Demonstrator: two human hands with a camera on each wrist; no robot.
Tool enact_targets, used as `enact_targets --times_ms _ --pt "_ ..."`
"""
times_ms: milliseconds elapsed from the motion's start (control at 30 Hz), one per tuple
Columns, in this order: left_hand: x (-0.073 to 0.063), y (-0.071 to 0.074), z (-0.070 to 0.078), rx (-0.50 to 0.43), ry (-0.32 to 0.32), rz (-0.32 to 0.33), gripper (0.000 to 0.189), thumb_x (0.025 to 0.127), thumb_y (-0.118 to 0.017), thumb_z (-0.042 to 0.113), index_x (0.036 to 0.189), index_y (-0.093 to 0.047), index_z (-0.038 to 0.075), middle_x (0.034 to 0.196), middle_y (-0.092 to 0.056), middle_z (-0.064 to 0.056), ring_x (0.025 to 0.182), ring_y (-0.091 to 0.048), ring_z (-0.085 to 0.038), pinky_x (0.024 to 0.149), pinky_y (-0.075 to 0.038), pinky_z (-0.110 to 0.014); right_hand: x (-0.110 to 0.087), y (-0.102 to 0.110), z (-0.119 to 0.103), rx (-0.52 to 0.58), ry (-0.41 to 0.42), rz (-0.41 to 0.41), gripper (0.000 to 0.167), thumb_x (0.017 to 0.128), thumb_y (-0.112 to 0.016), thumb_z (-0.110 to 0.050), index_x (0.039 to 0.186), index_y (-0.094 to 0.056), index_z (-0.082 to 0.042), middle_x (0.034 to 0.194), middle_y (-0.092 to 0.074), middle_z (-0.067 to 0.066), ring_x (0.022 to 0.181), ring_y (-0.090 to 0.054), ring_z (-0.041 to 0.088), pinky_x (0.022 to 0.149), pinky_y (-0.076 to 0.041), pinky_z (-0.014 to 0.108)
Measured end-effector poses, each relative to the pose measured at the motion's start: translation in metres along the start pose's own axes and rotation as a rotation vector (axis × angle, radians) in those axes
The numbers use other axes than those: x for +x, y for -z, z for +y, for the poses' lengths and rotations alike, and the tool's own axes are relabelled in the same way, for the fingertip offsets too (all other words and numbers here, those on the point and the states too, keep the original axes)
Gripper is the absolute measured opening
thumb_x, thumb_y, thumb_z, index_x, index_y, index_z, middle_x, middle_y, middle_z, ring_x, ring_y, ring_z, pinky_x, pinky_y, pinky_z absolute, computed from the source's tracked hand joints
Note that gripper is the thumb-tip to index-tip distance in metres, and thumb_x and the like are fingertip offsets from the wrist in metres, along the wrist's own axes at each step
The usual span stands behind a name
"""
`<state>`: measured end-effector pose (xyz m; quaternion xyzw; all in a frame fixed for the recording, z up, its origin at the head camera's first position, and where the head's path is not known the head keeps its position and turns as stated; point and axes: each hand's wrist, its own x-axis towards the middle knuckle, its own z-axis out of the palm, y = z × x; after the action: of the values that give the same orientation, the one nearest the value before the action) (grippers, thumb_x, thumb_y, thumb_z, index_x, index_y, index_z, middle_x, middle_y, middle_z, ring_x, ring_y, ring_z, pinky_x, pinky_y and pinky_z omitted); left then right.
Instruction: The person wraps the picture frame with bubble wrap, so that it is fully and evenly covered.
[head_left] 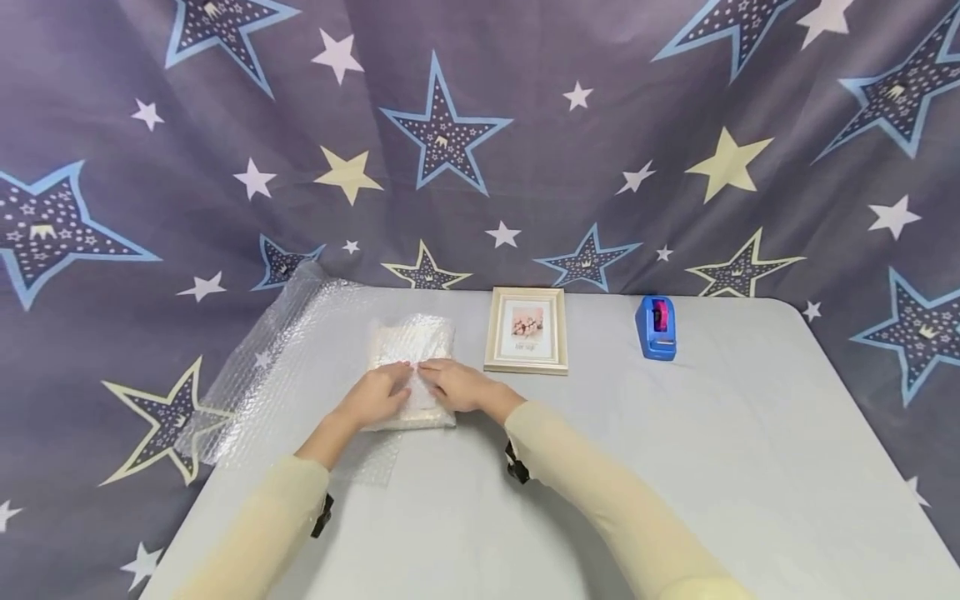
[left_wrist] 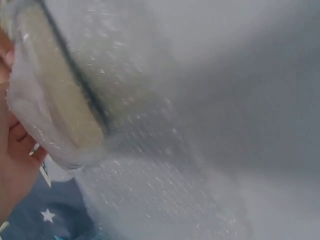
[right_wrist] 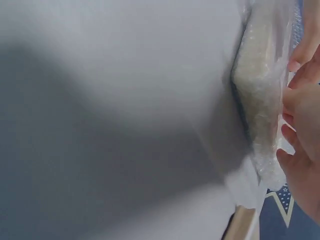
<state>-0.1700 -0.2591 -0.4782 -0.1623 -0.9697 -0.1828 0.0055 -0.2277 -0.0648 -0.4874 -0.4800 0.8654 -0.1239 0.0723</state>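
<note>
A flat rectangular package (head_left: 420,333) lies on the table, a cream-edged thing folded up in clear bubble wrap. My left hand (head_left: 372,395) rests on its top from the left, fingers stretched toward the middle. From the other side my right hand (head_left: 461,386) lies on the same wrap, its fingertips close to those of the left. Both wrist views show the fingers against the upper face of the package (left_wrist: 75,95), with its pale side edge visible through the plastic. In the right wrist view the right hand (right_wrist: 302,120) has its fingers bent slightly over the wrap.
A loose sheet of bubble wrap (head_left: 300,358) spreads left of the package and hangs past the table's left edge. Right of the package lies a gold picture frame (head_left: 493,333) with a pink picture. Farther right stands a blue tape dispenser (head_left: 658,344). A star-patterned curtain (head_left: 525,192) hangs behind the table (head_left: 712,467).
</note>
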Motion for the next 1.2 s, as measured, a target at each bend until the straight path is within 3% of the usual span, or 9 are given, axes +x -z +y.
enact_targets --times_ms 67,167,367,533,767,833,867,1000,1200 --pt "0.007 0.004 -0.001 -0.022 0.006 0.03 0.04 0.091 -0.056 0.012 0.126 -0.057 -0.006 0.133 -0.058 -0.025 0.126 -0.052 -0.042 0.11 -0.04 -0.054 -0.004 0.0 0.002 0.052 -0.02 0.042 0.049 0.099 -0.048 -0.018 0.146 -0.039 -0.004 0.154 -0.038 0.01 0.145 -0.035 0.024 0.123 -0.026 0.035" --pt "0.008 0.008 -0.003 -0.053 0.084 0.072 0.039 0.091 -0.056 0.013 0.127 -0.057 -0.004 0.133 -0.057 -0.025 0.127 -0.051 -0.043 0.111 -0.04 -0.054 -0.011 -0.001 0.003 0.208 -0.094 0.125 0.051 0.098 -0.05 -0.021 0.145 -0.04 -0.004 0.154 -0.036 0.015 0.144 -0.033 0.031 0.122 -0.028 0.042" --pt "-0.008 0.013 -0.019 -0.145 0.434 0.07 0.05 0.097 -0.049 0.023 0.139 -0.044 -0.003 0.144 -0.043 -0.029 0.133 -0.042 -0.046 0.112 -0.037 -0.057 -0.015 -0.009 -0.001 0.521 -0.383 0.303 0.051 0.096 -0.054 -0.022 0.139 -0.044 0.004 0.139 -0.049 0.024 0.132 -0.046 0.037 0.114 -0.039 0.046" --pt "-0.014 0.011 -0.03 -0.334 0.616 0.012 0.058 0.099 -0.045 0.03 0.14 -0.037 -0.01 0.139 -0.045 -0.033 0.127 -0.047 -0.047 0.108 -0.043 -0.054 -0.012 -0.01 -0.006 0.684 -0.613 0.305 0.047 0.093 -0.061 -0.024 0.128 -0.055 0.008 0.122 -0.063 0.023 0.115 -0.06 0.034 0.099 -0.052 0.043" --pt "-0.015 0.009 -0.032 -0.501 0.695 0.052 0.056 0.099 -0.045 0.03 0.139 -0.04 -0.01 0.135 -0.049 -0.032 0.124 -0.05 -0.045 0.105 -0.046 -0.051 -0.004 -0.01 -0.003 0.996 -0.784 0.331 0.042 0.091 -0.064 -0.02 0.125 -0.058 0.004 0.116 -0.067 0.018 0.104 -0.067 0.028 0.09 -0.058 0.036" --pt "-0.016 0.008 -0.031 -0.51 0.703 0.07 0.055 0.098 -0.046 0.028 0.138 -0.041 -0.01 0.135 -0.049 -0.032 0.123 -0.051 -0.044 0.105 -0.046 -0.051 -0.001 -0.014 0.003 1.12 -0.789 0.35 0.037 0.09 -0.065 -0.016 0.121 -0.06 0.004 0.113 -0.068 0.018 0.099 -0.069 0.027 0.087 -0.059 0.035" --pt "-0.016 0.008 -0.031 -0.513 0.706 0.078 0.055 0.098 -0.046 0.028 0.138 -0.041 -0.009 0.134 -0.05 -0.032 0.123 -0.051 -0.044 0.105 -0.045 -0.051 0.003 -0.027 0.013 1.175 -0.749 0.381 0.034 0.09 -0.066 -0.017 0.116 -0.063 0.004 0.107 -0.069 0.016 0.092 -0.07 0.024 0.081 -0.061 0.033" --pt "-0.015 0.008 -0.03 -0.511 0.699 0.106 0.055 0.099 -0.047 0.029 0.138 -0.042 -0.008 0.134 -0.05 -0.031 0.124 -0.05 -0.043 0.106 -0.044 -0.051 0.005 -0.033 0.021 1.357 -0.753 0.432 0.028 0.091 -0.063 -0.01 0.113 -0.062 0.007 0.099 -0.068 0.016 0.08 -0.068 0.02 0.077 -0.061 0.032" --pt "-0.009 0.016 -0.016 -0.529 0.655 0.14 0.054 0.098 -0.05 0.029 0.139 -0.044 -0.006 0.134 -0.053 -0.028 0.124 -0.052 -0.04 0.106 -0.046 -0.048 -0.017 0.005 0.002 1.463 -0.869 0.454 0.033 0.094 -0.055 -0.005 0.123 -0.056 0.011 0.081 -0.061 0.006 0.066 -0.056 0.009 0.066 -0.056 0.02"
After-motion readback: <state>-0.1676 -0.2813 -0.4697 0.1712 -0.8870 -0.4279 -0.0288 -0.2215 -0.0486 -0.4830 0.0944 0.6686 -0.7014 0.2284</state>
